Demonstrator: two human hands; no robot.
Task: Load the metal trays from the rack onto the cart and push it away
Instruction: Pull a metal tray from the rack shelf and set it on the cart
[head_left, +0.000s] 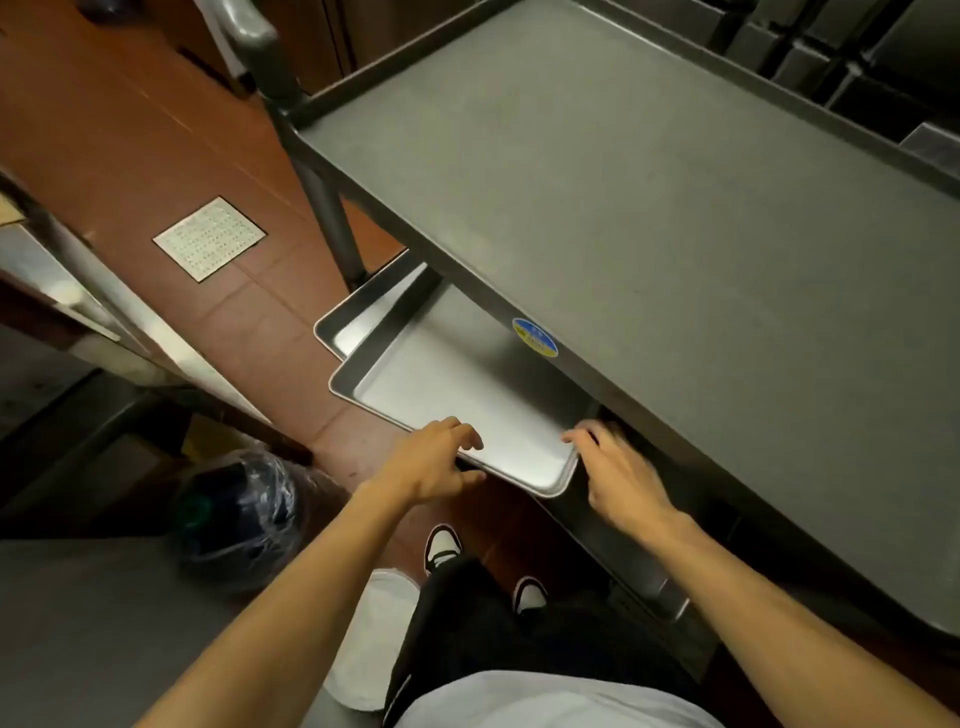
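Note:
A steel cart (649, 182) fills the upper right, its flat top shelf bare and its handle (254, 36) at the far end. A shallow metal tray (467, 395) sticks out from the cart's lower shelf, lying askew on a second tray (343, 322) beneath it. My left hand (431, 462) grips the upper tray's near long edge, fingers curled over the rim. My right hand (618, 473) rests at the tray's near right corner, fingers touching the rim. Most of both trays is hidden under the top shelf.
Red tiled floor with a square drain grate (209, 239) runs along the left of the cart. A steel counter edge (104, 312) stands at the left, and a bin lined with a dark plastic bag (239, 514) sits below it. My feet (441, 545) stand close to the cart.

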